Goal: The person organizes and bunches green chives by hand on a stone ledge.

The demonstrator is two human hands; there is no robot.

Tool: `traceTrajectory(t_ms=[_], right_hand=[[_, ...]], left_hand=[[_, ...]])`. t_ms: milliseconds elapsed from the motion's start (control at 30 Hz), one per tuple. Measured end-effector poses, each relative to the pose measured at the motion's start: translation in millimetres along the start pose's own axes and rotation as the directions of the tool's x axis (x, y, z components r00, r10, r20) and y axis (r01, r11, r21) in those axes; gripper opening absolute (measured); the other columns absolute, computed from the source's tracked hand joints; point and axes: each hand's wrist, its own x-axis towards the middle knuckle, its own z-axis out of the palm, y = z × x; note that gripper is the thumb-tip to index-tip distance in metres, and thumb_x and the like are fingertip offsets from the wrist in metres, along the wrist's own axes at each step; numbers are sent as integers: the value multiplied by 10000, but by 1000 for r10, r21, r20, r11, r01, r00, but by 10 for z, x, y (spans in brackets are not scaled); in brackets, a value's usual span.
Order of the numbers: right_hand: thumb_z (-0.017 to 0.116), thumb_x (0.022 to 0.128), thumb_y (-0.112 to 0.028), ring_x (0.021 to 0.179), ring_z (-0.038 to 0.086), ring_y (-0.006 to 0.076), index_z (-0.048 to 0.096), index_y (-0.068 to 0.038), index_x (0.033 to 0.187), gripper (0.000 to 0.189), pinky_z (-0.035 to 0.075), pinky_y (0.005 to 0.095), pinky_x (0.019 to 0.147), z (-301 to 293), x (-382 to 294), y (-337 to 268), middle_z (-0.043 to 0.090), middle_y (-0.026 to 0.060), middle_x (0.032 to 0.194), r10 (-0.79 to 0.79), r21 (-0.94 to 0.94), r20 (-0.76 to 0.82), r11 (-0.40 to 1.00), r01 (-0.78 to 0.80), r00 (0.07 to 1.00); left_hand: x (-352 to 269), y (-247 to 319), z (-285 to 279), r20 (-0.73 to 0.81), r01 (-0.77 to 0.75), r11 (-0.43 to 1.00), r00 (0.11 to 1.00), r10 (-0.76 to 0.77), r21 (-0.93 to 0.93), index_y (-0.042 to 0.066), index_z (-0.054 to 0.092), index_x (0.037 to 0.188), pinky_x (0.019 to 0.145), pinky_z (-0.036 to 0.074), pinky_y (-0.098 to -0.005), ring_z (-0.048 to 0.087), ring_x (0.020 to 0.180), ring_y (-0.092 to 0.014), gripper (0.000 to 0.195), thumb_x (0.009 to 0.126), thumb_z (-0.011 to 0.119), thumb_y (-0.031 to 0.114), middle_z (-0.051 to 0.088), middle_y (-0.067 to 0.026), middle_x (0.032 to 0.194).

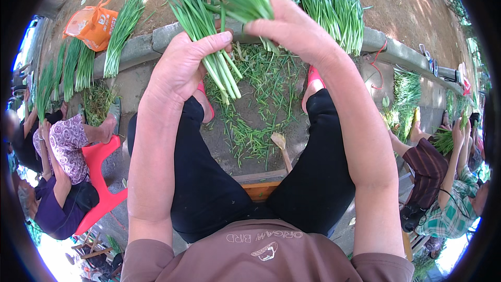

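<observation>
My left hand (181,64) grips a bunch of garlic chives (221,74), its thumb across the stalks and the pale cut ends pointing down toward my knees. In my right hand (301,29) is a second bunch of chives (246,2), blurred by motion. Its leaves cross over the top of the left bunch. Behind the right hand, a wide pile of chives (336,11) lies over the stone curb (372,40). Scattered green trimmings (254,137) cover the ground between my feet.
An orange bag (96,29) and more chive bundles (121,39) stand along the curb at left. A person on a red plastic stool (98,164) sits at left; another person in a checked shirt (444,211) sits at right. A wooden stool edge (258,191) shows between my thighs.
</observation>
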Motion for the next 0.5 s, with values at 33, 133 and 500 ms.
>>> traceTrajectory(t_ms=[33,133,500], right_hand=[[612,763,-165,635,504,87,529,12,972,286,437,239,599,-29,12,61,558,22,762,61,76,-80,996,-55,995],[574,759,-92,501,500,125,540,27,745,124,402,264,455,-22,72,150,538,65,610,224,416,-387,908,-48,895],[751,684,-214,450,435,74,572,10,864,339,344,205,398,72,14,27,551,38,644,94,345,-56,936,-69,994]], left_hand=[[3,3,-3,-20,0,999,1000,-1,-49,-13,547,1049,719,478,-266,566,764,-121,293,797,650,96,594,-49,875],[36,-3,-71,-63,8,978,998,-21,-209,-5,545,1063,730,494,-303,565,771,-132,288,815,634,113,598,-52,890],[71,-60,7,-169,-141,961,980,102,-239,68,546,1005,648,512,-316,586,744,-161,276,775,688,125,600,-39,875]])
